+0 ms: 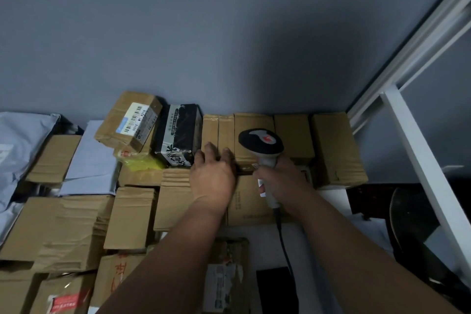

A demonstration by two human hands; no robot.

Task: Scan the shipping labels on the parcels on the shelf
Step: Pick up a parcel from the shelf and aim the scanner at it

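Two hands work over the parcels. Right hand [283, 181] grips the scanner [262, 146]; left hand [212, 173], fingers extended, touches a brown parcel [218, 130] ahead.

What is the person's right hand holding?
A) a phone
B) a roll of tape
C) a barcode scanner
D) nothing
C: the right hand grips the handle of a grey corded barcode scanner, its head over the brown parcels.
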